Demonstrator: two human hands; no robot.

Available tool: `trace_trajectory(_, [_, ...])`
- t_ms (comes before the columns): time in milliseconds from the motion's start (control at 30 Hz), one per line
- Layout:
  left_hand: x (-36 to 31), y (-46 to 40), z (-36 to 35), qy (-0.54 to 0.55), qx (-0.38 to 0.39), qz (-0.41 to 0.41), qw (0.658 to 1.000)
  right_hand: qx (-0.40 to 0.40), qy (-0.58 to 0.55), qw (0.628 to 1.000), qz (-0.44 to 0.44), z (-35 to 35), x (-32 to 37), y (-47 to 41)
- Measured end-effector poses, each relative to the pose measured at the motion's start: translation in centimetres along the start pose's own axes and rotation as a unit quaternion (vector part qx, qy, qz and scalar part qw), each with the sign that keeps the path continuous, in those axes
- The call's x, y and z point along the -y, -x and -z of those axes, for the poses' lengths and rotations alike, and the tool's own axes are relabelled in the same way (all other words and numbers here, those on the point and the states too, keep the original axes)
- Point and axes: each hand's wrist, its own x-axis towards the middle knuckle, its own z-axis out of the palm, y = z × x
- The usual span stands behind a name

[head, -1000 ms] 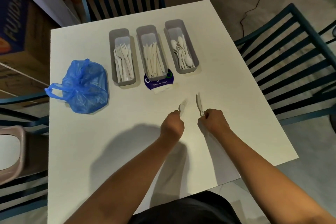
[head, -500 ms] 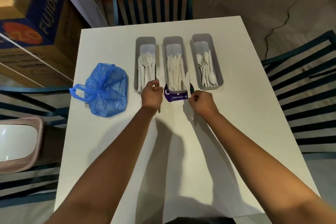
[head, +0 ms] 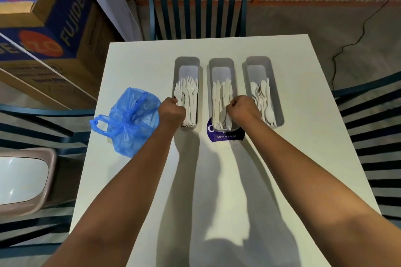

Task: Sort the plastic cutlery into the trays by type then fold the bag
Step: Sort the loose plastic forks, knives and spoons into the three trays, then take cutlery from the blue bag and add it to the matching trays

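Cutlery (head: 187,95) in 3 trays (head: 221,62), white table (head: 293,136), blue bag (head: 130,119), dark chairs (head: 195,0)

We count three grey trays (head: 187,62) on one table (head: 303,136), one blue bag (head: 130,119), two hands (head: 171,112), three chairs (head: 195,0), one round purple sticker (head: 225,135). Cutlery pieces overlap too much to count.

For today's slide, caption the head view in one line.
Left hand lowers a fork; right hand a knife.
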Motion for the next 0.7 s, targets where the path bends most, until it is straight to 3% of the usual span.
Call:
trace_trajectory(233, [-1.1,-0.6,0.1,-0.010,-0.015,-0.069,0.997,-0.023,-0.042,0.999,0.020,-0.3,1.0,-0.8])
trace_trajectory(367, [0.1,-0.2,0.1,0.058,-0.057,-0.091,0.993,-0.030,-0.054,0.995,0.081,-1.5,1.2,0.3])
trace_trajectory(500, [1.3,0.7,0.7,0.086,-0.077,-0.079,0.990,0.017,-0.075,0.990,0.118,-3.5,2.5,1.9])
trace_trajectory(700, [4.7,1.6,3.2,0.127,-0.201,-0.080,0.968,0.134,-0.119,0.971,0.159,-7.2,5.6,5.5])
